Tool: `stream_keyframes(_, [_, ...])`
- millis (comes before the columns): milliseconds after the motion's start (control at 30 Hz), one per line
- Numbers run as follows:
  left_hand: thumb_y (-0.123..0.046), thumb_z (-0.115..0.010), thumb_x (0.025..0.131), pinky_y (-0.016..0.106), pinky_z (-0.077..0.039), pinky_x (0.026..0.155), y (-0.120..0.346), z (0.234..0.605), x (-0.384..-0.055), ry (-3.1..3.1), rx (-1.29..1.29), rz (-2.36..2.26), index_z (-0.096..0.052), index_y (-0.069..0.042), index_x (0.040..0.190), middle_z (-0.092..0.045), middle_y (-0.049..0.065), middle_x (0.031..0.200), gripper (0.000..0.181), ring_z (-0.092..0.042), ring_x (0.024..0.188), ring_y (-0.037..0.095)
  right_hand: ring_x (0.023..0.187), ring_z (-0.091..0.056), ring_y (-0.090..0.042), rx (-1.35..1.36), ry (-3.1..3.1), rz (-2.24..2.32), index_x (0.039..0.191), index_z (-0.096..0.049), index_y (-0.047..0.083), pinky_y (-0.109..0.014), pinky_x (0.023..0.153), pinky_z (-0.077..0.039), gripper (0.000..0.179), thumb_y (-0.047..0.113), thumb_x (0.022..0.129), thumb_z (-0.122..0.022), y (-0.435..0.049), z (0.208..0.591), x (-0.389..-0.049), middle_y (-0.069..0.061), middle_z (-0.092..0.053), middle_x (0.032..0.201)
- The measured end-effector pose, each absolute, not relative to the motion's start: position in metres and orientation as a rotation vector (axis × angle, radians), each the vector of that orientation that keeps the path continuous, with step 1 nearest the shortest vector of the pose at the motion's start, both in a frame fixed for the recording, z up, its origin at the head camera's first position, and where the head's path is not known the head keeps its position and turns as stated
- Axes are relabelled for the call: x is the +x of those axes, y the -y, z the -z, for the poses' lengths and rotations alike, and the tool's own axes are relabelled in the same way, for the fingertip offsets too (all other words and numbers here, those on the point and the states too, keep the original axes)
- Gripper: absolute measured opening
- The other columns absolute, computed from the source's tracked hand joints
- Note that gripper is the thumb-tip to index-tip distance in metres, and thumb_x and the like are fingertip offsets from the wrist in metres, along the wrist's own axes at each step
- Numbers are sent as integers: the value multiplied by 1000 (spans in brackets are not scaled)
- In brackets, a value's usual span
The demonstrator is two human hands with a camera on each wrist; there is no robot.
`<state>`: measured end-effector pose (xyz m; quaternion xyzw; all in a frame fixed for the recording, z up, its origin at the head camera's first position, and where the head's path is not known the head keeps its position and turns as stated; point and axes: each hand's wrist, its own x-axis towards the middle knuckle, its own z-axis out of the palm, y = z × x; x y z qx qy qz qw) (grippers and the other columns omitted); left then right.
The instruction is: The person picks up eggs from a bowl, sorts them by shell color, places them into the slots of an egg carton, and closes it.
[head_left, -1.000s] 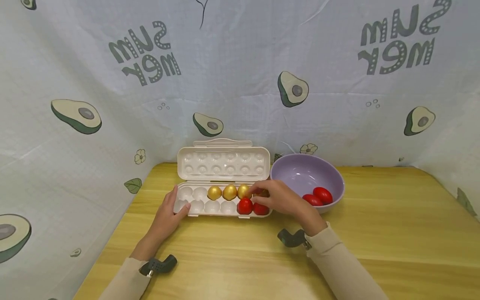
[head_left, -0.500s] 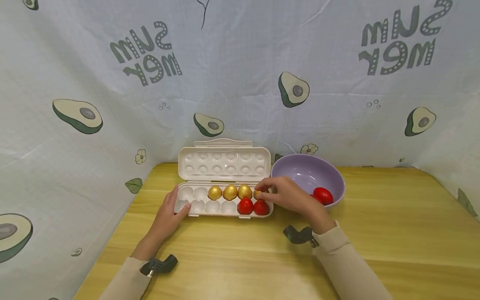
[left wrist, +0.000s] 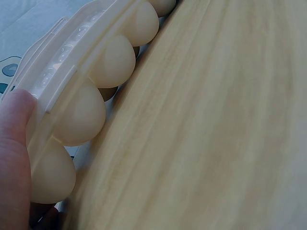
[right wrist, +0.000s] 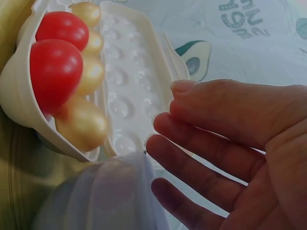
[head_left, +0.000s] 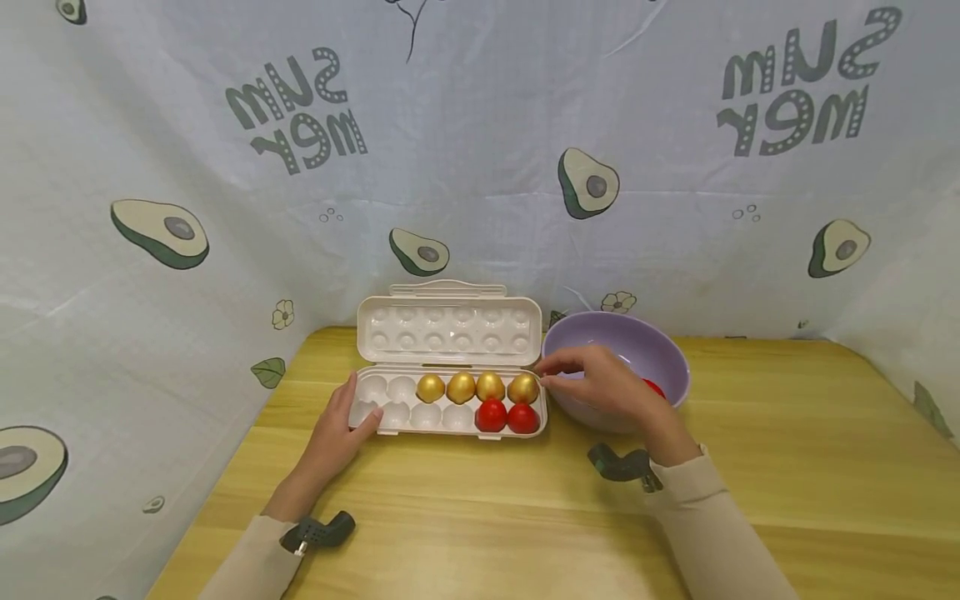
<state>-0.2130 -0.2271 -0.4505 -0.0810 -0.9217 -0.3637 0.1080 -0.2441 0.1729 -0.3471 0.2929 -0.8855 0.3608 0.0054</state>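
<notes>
Left hand clamped on left end of open egg carton, on table beside purple bowl, four gold eggs and two red eggs inside; right hand, fingers and thumb apart, over bowl.

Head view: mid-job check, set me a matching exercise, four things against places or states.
1. Golden eggs
2. Left hand
3. Purple bowl
4. Right hand

A. Nothing in its grasp
B. In the egg carton's far row
C. Red object partly visible inside
D. Holding the egg carton's left end

Pairs: 1-B, 2-D, 3-C, 4-A.
</notes>
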Motion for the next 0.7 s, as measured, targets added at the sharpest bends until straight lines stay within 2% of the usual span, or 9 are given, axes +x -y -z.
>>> stream_keyframes(200, [-34,-59,94,59,-25,109,227,449,-213,2694,-258,1073,-17,5,151,-29,31,148,81,-31,134,48,92,-67,-18,952,2716,-1160,107,-72,2,-43,85,-54,22,12,88,-71,-184,346,-249,-2,-72,99])
stream_keyframes(333, [-32,-60,93,59,-26,109,228,449,-213,2674,-282,1082,-18,7,150,-30,31,147,81,-32,134,48,91,-68,-18,927,2709,-1154,106,-73,3,-40,83,-55,22,13,88,-72,-192,345,-251,-3,-72,98])
stream_keyframes(700, [-34,-61,93,59,-27,108,228,452,-213,2683,-274,1079,-18,6,151,-30,31,147,82,-33,133,48,94,-68,-19,805,2788,-1077,110,-72,4,-40,85,-54,27,18,87,-73,-208,339,-248,-6,-72,103])
